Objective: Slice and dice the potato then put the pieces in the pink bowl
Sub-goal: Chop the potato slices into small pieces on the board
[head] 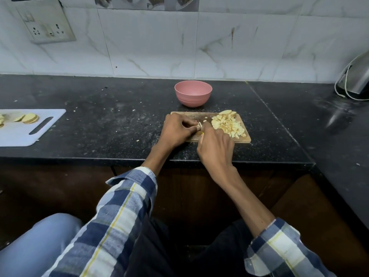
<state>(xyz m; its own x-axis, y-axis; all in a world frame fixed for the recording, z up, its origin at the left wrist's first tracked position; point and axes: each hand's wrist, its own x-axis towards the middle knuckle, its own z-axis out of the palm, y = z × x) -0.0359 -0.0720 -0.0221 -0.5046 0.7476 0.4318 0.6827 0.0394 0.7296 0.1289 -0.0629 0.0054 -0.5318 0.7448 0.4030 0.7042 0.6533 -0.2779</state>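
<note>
A wooden cutting board [246, 139] lies on the black counter. My left hand [177, 129] pinches a small potato piece [199, 125] on its left part. My right hand [216, 147] grips a knife with a yellow handle [202, 134]; the thin blade reaches up to the piece and is mostly hidden. A heap of diced potato [229, 125] covers the board's right half, with a few whole slices [226, 112] at its far edge. The pink bowl [193, 93] stands just behind the board, and nothing shows inside it.
A white plastic cutting board [22, 134] with potato slices [30, 118] lies at the left. A metal appliance with a white cord [355, 82] sits at the back right. Small potato scraps dot the counter. A tiled wall with a socket panel [46, 27] stands behind.
</note>
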